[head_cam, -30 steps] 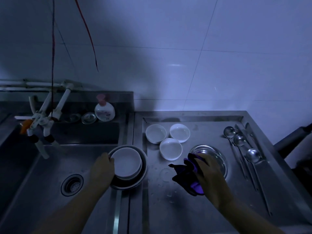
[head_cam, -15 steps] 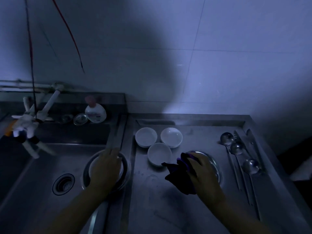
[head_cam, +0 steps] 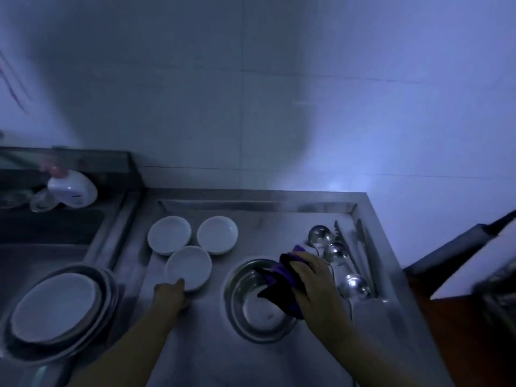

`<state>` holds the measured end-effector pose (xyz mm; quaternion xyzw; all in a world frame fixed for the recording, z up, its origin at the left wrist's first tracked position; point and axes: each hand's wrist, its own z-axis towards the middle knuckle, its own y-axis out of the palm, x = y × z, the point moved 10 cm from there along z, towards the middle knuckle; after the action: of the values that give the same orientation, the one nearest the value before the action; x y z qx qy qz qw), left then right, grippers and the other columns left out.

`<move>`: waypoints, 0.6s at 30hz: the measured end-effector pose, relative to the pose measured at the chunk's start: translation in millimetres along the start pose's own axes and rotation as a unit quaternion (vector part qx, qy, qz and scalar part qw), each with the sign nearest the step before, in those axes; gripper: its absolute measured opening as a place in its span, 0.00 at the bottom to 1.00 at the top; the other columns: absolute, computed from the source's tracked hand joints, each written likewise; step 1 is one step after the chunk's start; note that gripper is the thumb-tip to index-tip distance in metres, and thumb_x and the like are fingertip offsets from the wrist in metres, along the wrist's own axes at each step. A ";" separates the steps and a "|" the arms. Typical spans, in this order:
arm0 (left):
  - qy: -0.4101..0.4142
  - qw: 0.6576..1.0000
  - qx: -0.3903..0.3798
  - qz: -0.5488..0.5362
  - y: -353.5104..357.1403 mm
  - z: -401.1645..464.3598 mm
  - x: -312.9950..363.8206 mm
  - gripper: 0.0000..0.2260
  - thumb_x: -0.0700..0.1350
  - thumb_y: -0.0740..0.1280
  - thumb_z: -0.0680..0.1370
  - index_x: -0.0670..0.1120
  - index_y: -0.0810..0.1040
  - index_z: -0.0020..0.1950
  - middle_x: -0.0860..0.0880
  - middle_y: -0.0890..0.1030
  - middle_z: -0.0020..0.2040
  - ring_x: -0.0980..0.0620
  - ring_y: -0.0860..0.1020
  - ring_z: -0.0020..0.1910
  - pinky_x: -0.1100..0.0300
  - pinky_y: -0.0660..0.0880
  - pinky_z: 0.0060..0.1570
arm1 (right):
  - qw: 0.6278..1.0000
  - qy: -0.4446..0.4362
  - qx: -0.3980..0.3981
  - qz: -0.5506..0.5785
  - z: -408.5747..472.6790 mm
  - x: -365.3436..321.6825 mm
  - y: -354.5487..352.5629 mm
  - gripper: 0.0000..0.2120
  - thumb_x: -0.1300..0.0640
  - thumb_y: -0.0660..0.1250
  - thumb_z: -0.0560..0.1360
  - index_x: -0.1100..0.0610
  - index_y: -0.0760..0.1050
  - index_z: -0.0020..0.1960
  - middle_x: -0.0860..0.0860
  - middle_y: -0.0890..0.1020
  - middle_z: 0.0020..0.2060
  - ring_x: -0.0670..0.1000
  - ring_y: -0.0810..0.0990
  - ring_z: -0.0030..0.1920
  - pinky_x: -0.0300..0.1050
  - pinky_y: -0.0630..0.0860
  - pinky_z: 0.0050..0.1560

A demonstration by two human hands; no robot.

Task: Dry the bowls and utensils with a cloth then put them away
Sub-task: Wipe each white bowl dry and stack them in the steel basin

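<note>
Drying looks barely begun: right hand (head_cam: 312, 283) grips the purple cloth (head_cam: 279, 286) over the steel bowl (head_cam: 259, 322) at five o'clock, left hand (head_cam: 170, 296) touches the nearest white bowl (head_cam: 188, 268), spoons (head_cam: 335, 251) wait at three o'clock, nothing put away.

dim bluish light on a tiled wall (head_cam: 279, 93) behind a steel counter (head_cam: 195, 353).

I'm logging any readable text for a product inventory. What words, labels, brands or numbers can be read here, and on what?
None can be read.
White bottle behind the sink: a faint dark mark on its front, too blurred by motion and dim light to read.
White bowls, metal bowl, ladles, purple cloth: no print shows.
Wall tiles: no sign shows.
</note>
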<state>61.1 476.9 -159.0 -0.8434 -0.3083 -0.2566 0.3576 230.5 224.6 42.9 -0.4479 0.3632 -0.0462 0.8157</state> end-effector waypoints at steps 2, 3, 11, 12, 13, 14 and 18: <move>-0.026 0.995 -0.011 -0.098 17.7 -6.4 0.7 0.18 0.40 0.61 0.80 0.31 0.67 0.66 0.35 0.77 0.51 0.42 0.76 0.41 0.50 0.75 0.45 | 1.000 -0.002 0.009 -0.001 2.7 11.9 -12.8 0.20 0.52 0.62 0.71 0.66 0.79 0.54 0.59 0.79 0.52 0.54 0.77 0.54 0.46 0.75 0.56; -0.043 0.993 -0.010 -0.110 22.6 -12.0 -0.9 0.15 0.38 0.62 0.80 0.30 0.69 0.63 0.38 0.76 0.44 0.42 0.74 0.38 0.48 0.75 0.45 | 1.000 0.002 0.012 -0.005 2.2 20.0 -17.1 0.17 0.55 0.65 0.71 0.67 0.78 0.54 0.60 0.79 0.52 0.56 0.78 0.53 0.49 0.76 0.55; -0.110 0.970 -0.031 -0.216 48.2 -43.5 -12.0 0.05 0.33 0.62 0.78 0.34 0.72 0.52 0.35 0.74 0.49 0.36 0.75 0.47 0.46 0.75 0.48 | 0.991 -0.015 0.034 0.125 -2.4 46.7 -33.8 0.23 0.66 0.71 0.67 0.60 0.68 0.59 0.59 0.70 0.60 0.48 0.71 0.64 0.38 0.68 0.65; -0.107 0.962 -0.042 -0.249 53.6 -46.7 -14.6 0.07 0.34 0.62 0.77 0.35 0.71 0.55 0.36 0.75 0.50 0.37 0.75 0.48 0.48 0.76 0.43 | 0.987 -0.024 0.048 0.148 -3.1 44.7 -38.6 0.23 0.62 0.72 0.68 0.57 0.66 0.59 0.59 0.69 0.60 0.43 0.69 0.64 0.33 0.66 0.64; -0.093 0.960 -0.051 -0.259 55.5 -53.9 -11.4 0.07 0.34 0.62 0.77 0.35 0.71 0.55 0.37 0.76 0.47 0.38 0.75 0.44 0.50 0.76 0.38 | 0.985 -0.030 0.062 0.159 -3.7 42.9 -43.1 0.25 0.56 0.74 0.68 0.56 0.64 0.59 0.58 0.68 0.60 0.39 0.67 0.64 0.31 0.65 0.64; -0.075 0.964 -0.069 -0.247 58.8 -60.0 -7.1 0.06 0.34 0.62 0.77 0.35 0.71 0.53 0.38 0.76 0.44 0.40 0.75 0.40 0.52 0.76 0.33 | 0.984 -0.029 0.067 0.164 -5.0 43.6 -45.0 0.27 0.51 0.75 0.68 0.56 0.64 0.59 0.57 0.67 0.61 0.40 0.66 0.65 0.31 0.65 0.64; -0.001 0.968 -0.105 -0.226 56.1 -90.9 22.6 0.07 0.34 0.63 0.76 0.40 0.71 0.53 0.40 0.75 0.47 0.43 0.75 0.41 0.54 0.75 0.35 | 0.988 0.005 0.077 0.132 -7.8 55.7 -43.8 0.29 0.60 0.79 0.63 0.63 0.68 0.57 0.56 0.65 0.64 0.46 0.63 0.66 0.31 0.64 0.66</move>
<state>96.6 384.1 -113.6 -0.7849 -0.4626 -0.3611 0.1991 277.3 170.9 43.1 -0.3317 0.4189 0.0314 0.8447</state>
